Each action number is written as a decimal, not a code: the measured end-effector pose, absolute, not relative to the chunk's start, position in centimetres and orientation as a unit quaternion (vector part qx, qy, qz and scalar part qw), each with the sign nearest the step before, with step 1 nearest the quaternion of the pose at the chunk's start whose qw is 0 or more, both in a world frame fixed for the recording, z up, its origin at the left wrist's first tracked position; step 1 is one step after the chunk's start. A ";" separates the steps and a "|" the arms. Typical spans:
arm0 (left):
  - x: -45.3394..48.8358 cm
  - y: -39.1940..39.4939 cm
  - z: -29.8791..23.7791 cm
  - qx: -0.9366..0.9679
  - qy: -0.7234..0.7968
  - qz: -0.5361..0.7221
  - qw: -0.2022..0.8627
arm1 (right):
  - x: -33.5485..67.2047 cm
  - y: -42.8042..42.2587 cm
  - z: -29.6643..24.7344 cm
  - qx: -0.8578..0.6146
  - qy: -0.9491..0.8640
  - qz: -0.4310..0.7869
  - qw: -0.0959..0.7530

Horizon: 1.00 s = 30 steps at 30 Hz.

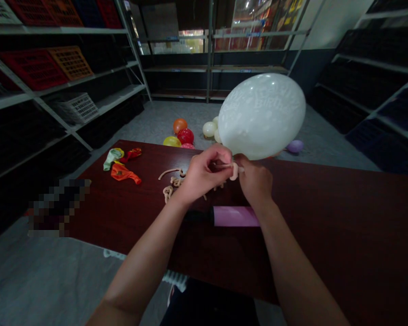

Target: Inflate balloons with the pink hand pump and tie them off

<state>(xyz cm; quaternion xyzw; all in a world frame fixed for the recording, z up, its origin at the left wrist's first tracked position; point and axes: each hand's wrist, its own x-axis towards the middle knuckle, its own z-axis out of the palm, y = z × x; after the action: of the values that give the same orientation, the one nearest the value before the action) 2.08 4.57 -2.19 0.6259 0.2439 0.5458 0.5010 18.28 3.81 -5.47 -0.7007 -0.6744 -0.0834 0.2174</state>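
Observation:
A large white balloon (263,115) with pale "Birthday" lettering rises above the table, its neck pointing down toward my hands. My right hand (257,181) is closed on the balloon's neck. Pinched between thumb and fingers of my left hand (204,174) is a beige cord (235,172), which loops beside the neck. Whether the loop is knotted, I cannot tell. Behind and below my left hand, more beige cords (168,194) lie curled on the tabletop. Under my wrists lies a pink cylinder (234,216) with a black end, which looks like a hand pump.
Limp orange, red and pale green balloons (122,173) lie at the left of the dark red-brown table (343,226). Beyond it, inflated balloons (185,136) rest on the floor. Shelves with crates (30,68) line the left side. A pixelated patch covers the table's left edge.

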 end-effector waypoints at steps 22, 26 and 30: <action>0.1 7.1 -2.7 0.796 0.226 0.494 0.267 | 17.2 4.3 -6.8 -0.561 -0.677 0.194 0.436; -0.6 7.5 -2.8 0.817 0.232 0.480 0.218 | 17.1 4.6 -6.9 -0.505 -0.612 0.331 0.511; -0.9 7.7 -2.9 0.829 0.230 0.465 0.208 | 16.8 4.6 -6.6 -0.463 -0.562 0.426 0.537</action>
<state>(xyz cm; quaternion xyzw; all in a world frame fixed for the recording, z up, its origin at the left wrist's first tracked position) -0.95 7.72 -2.88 0.8290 0.2303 0.4654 0.2076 16.83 4.56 -6.61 -0.4631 -0.5617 0.4264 0.5369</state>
